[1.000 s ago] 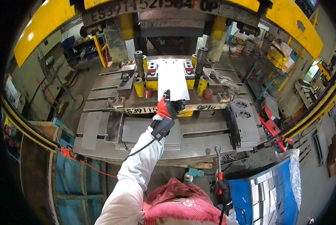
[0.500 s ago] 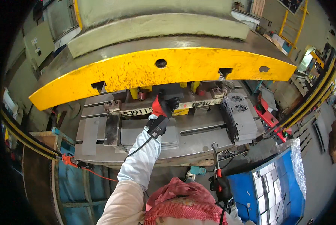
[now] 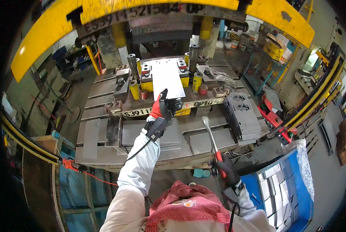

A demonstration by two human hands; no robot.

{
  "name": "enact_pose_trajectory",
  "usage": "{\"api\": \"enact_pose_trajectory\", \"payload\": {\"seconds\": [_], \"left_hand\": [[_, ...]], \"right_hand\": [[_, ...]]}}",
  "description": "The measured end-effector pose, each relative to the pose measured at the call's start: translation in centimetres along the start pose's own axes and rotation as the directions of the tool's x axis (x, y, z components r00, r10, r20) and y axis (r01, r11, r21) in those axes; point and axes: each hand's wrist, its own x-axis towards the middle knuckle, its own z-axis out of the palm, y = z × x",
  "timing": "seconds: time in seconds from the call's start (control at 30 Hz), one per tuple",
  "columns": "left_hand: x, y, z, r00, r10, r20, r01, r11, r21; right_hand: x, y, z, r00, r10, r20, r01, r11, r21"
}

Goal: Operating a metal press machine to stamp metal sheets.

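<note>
My left hand (image 3: 166, 107), in a dark glove with red at the wrist, is at the near edge of a bright flat metal sheet (image 3: 168, 77). Its thumb lies on top and the fingers curl at the edge, so the hand grips the sheet. Most of the sheet rests on the lower die (image 3: 146, 84) of a press, between upright posts and coil springs. My right hand (image 3: 228, 172), also in a dark glove, is closed around the red handle of a long metal tool (image 3: 210, 133). The tool's rounded tip points forward over the press bed, its exact kind unclear.
Overhead spans the yellow upper beam (image 3: 281, 19). Flat sheets (image 3: 151, 133) are stacked near my left forearm; cut dark plates (image 3: 244, 116) pile at right. A blue bin (image 3: 306, 201) of shiny pieces stands at lower right. Yellow-black guard bars (image 3: 30, 143) flank both sides.
The yellow beam and upper die have risen, uncovering the lower die and the sheet. My right hand has brought the tool forward and up. My left hand stays near the sheet's edge.
</note>
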Motion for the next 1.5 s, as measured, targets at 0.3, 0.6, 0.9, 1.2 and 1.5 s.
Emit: {"api": "enact_pose_trajectory", "payload": {"seconds": [0.3, 0.6, 0.9, 1.2, 1.5], "left_hand": [[-0.9, 0.3, 0.6, 0.993, 0.115, -0.013, -0.116, 0.993, -0.035], [-0.4, -0.8, 0.7, 0.962, 0.254, -0.101, -0.263, 0.962, -0.081], [-0.8, -1.4, -1.9, 0.977, 0.2, -0.078, -0.211, 0.961, -0.178], [3.4, -0.4, -0.5, 0.963, 0.208, -0.172, -0.25, 0.929, -0.273], [8.1, 1.0, -1.6, 0.886, 0.201, -0.418, -0.309, 0.928, -0.207]], "right_hand": [[24.5, -12.9, 2.3, 0.939, -0.15, 0.31, 0.237, 0.935, -0.265], [25.8, -12.4, 1.9, 0.922, -0.257, 0.289, 0.297, 0.95, -0.1], [3.1, 2.2, -10.0, 0.99, 0.128, 0.064, -0.114, 0.975, -0.189], [1.0, 8.1, -9.2, 0.951, 0.298, -0.083, -0.299, 0.954, -0.001], [0.5, 6.6, -8.3, 0.973, 0.221, -0.064, -0.219, 0.975, 0.027]]}}
